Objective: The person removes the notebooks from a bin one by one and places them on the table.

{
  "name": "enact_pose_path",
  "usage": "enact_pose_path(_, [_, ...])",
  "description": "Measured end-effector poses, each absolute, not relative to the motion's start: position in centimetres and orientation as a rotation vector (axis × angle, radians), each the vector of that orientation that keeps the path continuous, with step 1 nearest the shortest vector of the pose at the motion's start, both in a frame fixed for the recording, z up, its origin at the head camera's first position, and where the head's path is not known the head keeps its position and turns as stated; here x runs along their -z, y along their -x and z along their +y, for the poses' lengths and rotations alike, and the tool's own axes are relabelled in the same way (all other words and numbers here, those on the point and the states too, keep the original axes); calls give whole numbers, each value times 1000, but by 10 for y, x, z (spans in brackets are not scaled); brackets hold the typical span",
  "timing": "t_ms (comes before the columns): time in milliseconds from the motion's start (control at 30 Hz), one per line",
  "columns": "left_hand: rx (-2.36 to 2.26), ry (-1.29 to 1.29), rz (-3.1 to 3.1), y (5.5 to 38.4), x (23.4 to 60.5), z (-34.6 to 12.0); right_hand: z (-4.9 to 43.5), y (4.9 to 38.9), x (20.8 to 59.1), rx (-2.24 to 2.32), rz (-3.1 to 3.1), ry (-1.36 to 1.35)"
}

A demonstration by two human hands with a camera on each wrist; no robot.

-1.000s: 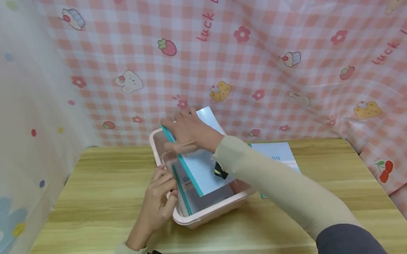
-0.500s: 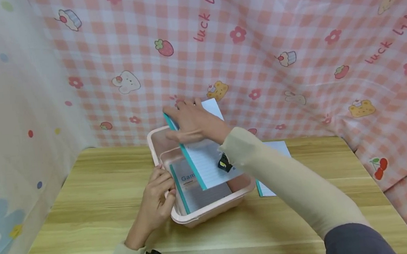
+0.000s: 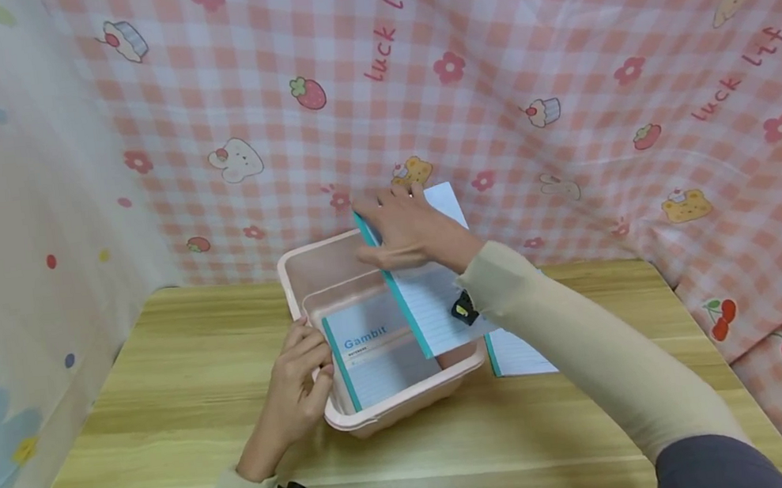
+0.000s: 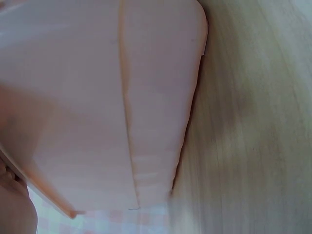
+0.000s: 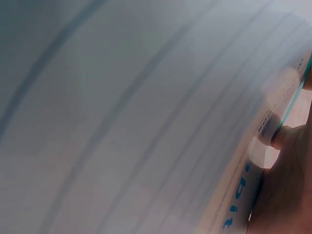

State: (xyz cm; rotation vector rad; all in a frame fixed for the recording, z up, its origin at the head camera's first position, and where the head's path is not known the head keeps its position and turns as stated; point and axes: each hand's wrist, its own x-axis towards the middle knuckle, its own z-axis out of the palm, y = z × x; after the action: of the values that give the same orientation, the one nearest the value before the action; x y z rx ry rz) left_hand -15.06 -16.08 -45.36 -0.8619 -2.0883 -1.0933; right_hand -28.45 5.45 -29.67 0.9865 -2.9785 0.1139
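Note:
A pale pink plastic bin (image 3: 407,401) stands on the table, its left rim gripped by my left hand (image 3: 301,377), fingers bent over the edge. In the left wrist view the outer wall (image 4: 87,97) of the bin fills much of the frame. Above the bin's right side, my right hand (image 3: 414,226) holds a white notebook (image 3: 434,311) with a teal spine, tilted, near its far end. Close up in the right wrist view are the cover (image 5: 146,122) with its grey lines and fingers (image 5: 287,146) at its edge. A matching notebook (image 3: 381,356) marked "Gambit" lies in the bin.
Another teal-spined notebook (image 3: 520,354) lies on the wooden table (image 3: 167,426) right of the bin, partly hidden by my right arm. A pink checked cloth (image 3: 365,135) hangs behind the table, close to the bin's far end.
My right hand has carried the notebook up and to the right, uncovering more of the notebook inside the bin. The left hand stays on the rim.

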Motion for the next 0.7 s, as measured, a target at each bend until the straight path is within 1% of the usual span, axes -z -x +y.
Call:
enact_pose_path(433, [1089, 849, -2081, 150, 453, -163, 122, 292, 314, -109, -3016, -881])
enact_pose_path(700, [1095, 851, -2103, 150, 453, -162, 177, 292, 333, -68, -3065, -749])
